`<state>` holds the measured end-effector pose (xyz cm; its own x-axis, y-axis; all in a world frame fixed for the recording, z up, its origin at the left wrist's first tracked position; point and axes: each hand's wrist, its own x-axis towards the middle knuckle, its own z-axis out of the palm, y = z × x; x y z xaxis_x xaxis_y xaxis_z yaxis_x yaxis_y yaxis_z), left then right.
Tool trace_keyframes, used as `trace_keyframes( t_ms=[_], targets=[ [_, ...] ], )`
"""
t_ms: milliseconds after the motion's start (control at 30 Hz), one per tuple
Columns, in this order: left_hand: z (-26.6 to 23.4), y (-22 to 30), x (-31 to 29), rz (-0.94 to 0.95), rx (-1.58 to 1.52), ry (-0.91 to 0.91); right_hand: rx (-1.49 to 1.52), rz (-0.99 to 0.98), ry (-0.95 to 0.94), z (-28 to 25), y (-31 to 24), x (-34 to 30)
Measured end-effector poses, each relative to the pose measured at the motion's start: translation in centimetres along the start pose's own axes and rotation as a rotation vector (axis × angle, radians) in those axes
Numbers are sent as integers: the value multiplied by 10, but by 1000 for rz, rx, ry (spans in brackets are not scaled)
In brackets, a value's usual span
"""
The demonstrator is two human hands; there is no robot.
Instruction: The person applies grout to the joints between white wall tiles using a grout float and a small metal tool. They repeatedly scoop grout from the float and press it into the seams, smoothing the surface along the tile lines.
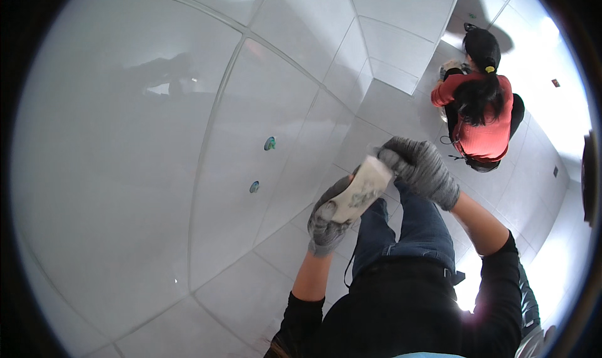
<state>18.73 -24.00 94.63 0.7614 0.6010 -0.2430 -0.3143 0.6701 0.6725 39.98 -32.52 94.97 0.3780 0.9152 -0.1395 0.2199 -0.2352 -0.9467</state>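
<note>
A white, oblong soft-looking packet [365,187] with grey-green marks on its face is held up in front of my legs. My left hand [327,223], in a grey knitted glove, is wrapped round its lower left end, with the thumb lying over the face. At the packet's upper right end is my right hand [421,168], gloved the same way. Its fingers are bent together at that corner, slightly blurred. Whether they grip the packet itself or something at its edge, I cannot make out.
Large glossy grey tiles cover the wall [144,170] on the left. Two round holes with green-blue fittings, an upper one [269,143] and a lower one [254,187], sit in it. A person in a red top [483,116] crouches on the tiled floor [382,104] at the far right.
</note>
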Motion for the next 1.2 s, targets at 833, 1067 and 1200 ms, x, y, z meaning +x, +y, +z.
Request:
trace_keyframes(
  t_ms=[833, 1067, 1200],
  targets=[
    [-279, -240, -18, -607, -484, 745, -274, 18, 299, 42, 232, 155],
    [-344, -338, -26, -653, -150, 891, -250, -112, 255, 71, 275, 243],
    [-354, -384, -15, -563, -322, 728, -305, -234, 240, 101, 288, 289]
  ],
)
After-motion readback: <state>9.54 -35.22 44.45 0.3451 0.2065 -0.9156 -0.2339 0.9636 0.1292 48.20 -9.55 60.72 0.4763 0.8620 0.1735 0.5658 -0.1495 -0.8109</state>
